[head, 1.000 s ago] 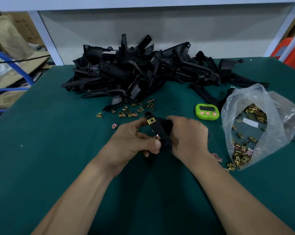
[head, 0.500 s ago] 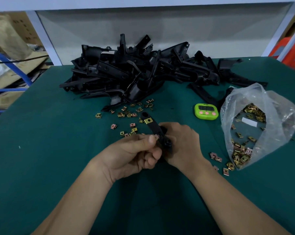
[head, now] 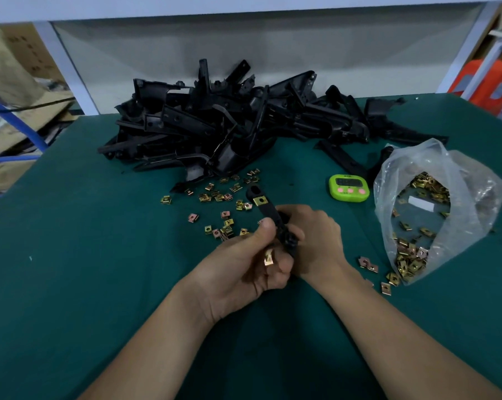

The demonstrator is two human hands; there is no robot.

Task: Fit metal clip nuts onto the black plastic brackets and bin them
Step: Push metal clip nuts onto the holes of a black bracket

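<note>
Left hand (head: 244, 264) pinches a folded brassy clip (head: 268, 258), thumb against the slim black plastic bracket (head: 273, 216); right hand (head: 316, 243) curls round its lower end above the matte green surface (head: 70, 255). A square fitted clip (head: 259, 201) sits near its rounded tip, loose clips (head: 223, 197) scattered just beyond

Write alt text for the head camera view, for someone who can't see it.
Over a green table, the right hand grips a black bracket with one clip nut fitted, while the left hand holds a second clip nut beside it. Beyond lie a bracket pile and loose nuts; a green timer and bag of nuts sit right.
</note>
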